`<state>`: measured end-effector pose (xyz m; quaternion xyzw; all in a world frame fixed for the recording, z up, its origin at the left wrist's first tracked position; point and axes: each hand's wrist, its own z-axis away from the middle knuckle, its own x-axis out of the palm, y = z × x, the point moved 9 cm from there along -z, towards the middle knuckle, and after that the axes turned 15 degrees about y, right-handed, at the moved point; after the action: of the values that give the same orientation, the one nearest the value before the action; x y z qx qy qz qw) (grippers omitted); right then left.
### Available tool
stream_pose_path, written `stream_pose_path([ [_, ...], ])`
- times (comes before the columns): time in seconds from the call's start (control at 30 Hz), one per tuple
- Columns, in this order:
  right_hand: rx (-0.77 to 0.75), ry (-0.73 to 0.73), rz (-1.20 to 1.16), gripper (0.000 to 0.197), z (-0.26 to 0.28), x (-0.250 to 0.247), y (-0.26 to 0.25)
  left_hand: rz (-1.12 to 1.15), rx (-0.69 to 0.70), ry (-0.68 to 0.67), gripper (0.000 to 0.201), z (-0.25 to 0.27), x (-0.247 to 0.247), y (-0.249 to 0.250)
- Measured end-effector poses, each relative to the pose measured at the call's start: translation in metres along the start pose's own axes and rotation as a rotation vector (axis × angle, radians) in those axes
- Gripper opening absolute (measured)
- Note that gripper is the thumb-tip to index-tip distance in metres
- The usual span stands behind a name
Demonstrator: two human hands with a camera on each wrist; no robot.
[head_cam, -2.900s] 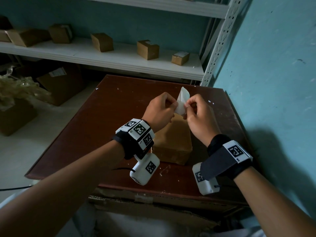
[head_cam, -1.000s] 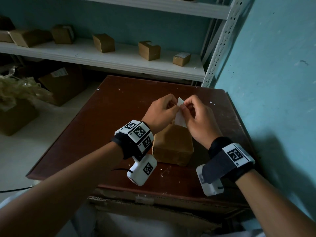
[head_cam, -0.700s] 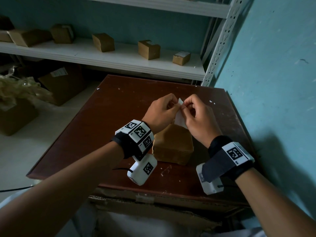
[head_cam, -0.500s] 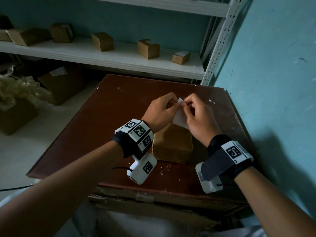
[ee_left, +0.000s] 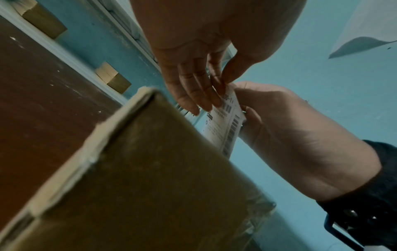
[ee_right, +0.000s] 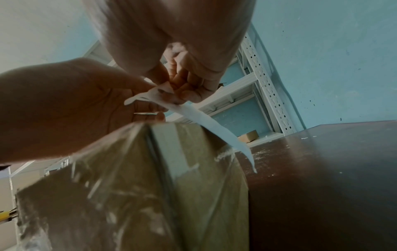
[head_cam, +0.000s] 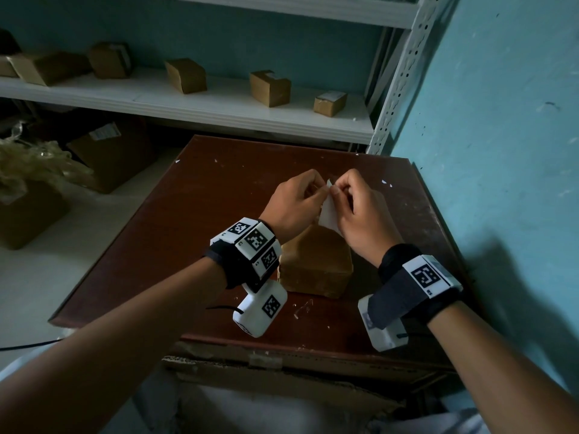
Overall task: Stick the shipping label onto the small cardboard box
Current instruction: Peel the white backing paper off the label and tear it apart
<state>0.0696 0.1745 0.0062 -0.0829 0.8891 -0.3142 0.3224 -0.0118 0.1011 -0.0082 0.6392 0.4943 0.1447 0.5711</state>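
- The box (head_cam: 315, 261) stands on the table (head_cam: 194, 220), nearer the table's front edge than its back, its long axis running away from the person; clear tape wraps its near end, seen from the right wrist.
- The label (head_cam: 328, 214) is held in the air just above the far end of the box, standing roughly on edge with its long axis sloping down toward the box; it does not seem to touch the cardboard, though the dim light makes that hard to judge.
- In the left wrist view the label's printed face with barcodes turns toward the left hand (head_cam: 294, 208); in the right wrist view its plain white side curls down past the box's right edge.
- The left hand pinches the label's upper corner between thumb and forefinger, with its other fingers loosely extended below.
- The right hand (head_cam: 360, 214), fingers curled, pinches the same upper end from the other side; the two hands nearly touch above the box.
- The table is dark red-brown, scuffed, with white flecks scattered around the box.
- Behind the table a white shelf (head_cam: 219, 111) carries several small cartons (head_cam: 270, 87); right of the table is a blue wall (head_cam: 488, 136).
- Left of the table, a larger carton (head_cam: 109, 151) sits on the pale floor.
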Motion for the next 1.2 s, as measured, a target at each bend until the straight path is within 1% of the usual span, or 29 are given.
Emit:
stream_pose_path([
  [0.27,0.019,0.017,-0.015,0.015,0.0,0.0,-0.001,0.002,0.013,0.037,0.012,0.001,-0.004,0.003],
  [0.43,0.068,0.047,-0.033,0.012,-0.002,-0.002,0.002,0.021,-0.013,0.043,0.012,0.0,-0.005,0.003],
  [0.97,0.047,0.099,-0.032,0.01,-0.005,-0.003,0.006,0.014,-0.031,0.06,0.011,0.002,-0.006,0.004],
  [1.2,0.068,0.112,-0.019,0.01,-0.006,-0.003,0.012,-0.006,-0.023,0.066,0.011,0.001,-0.006,0.004],
])
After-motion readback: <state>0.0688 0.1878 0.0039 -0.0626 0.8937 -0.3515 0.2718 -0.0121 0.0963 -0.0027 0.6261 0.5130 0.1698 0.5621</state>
